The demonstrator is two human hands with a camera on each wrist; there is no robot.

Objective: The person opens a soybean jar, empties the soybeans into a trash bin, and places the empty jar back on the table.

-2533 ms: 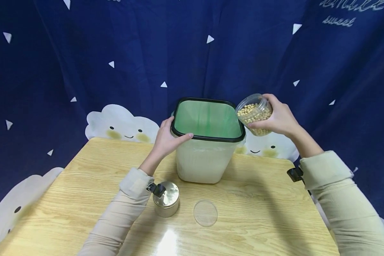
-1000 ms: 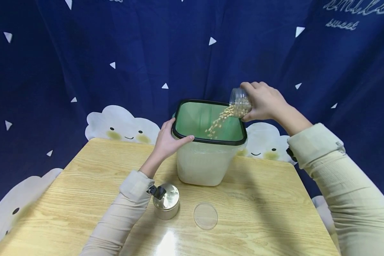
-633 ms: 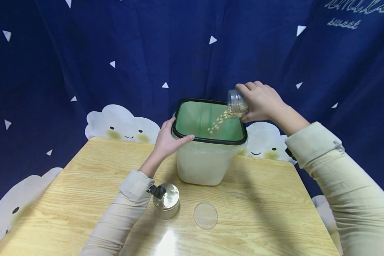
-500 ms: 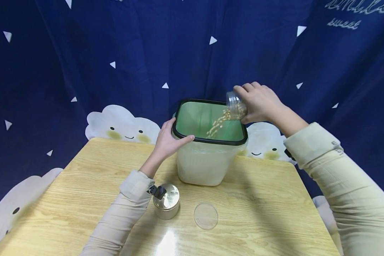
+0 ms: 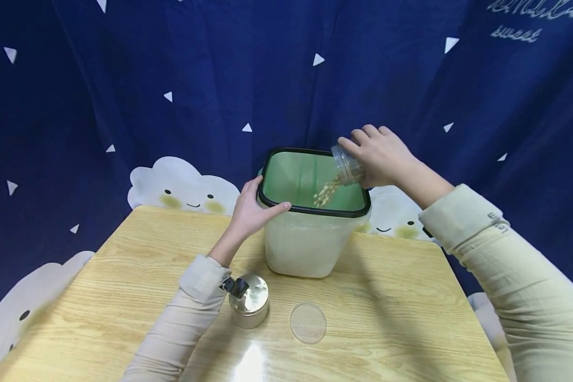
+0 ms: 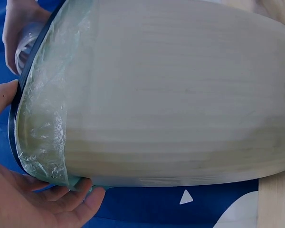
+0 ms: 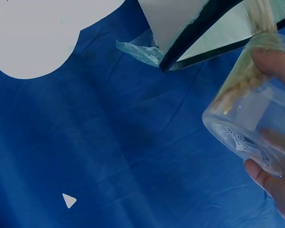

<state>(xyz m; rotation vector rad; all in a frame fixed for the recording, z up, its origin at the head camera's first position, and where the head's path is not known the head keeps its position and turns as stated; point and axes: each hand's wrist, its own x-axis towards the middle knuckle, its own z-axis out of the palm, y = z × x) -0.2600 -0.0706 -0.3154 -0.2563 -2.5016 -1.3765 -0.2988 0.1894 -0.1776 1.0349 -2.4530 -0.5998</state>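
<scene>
A whitish trash can [image 5: 305,244] with a black rim and a green bag liner stands on the table. My left hand [image 5: 252,209] grips its rim at the near left corner; in the left wrist view the fingers curl along its side. Above the right part of the opening, my right hand [image 5: 383,159] holds a clear plastic jar [image 5: 347,165] tipped mouth-down to the left. Pale yellow soybeans [image 5: 327,192] stream from it into the bin. In the right wrist view, some beans remain along the jar's [image 7: 251,107] lower wall. The bin's bottom is hidden.
A round metal tin [image 5: 250,302] stands left of centre on the wooden table [image 5: 401,318], partly behind the left wrist camera. A clear round lid [image 5: 307,323] lies flat to its right. Behind the table hangs a blue curtain [image 5: 210,63] with white clouds and triangles.
My right hand has brought the jar left over the bin and tipped it further. Beans now pour out, and fewer are left in the jar. The left hand has stayed on the rim.
</scene>
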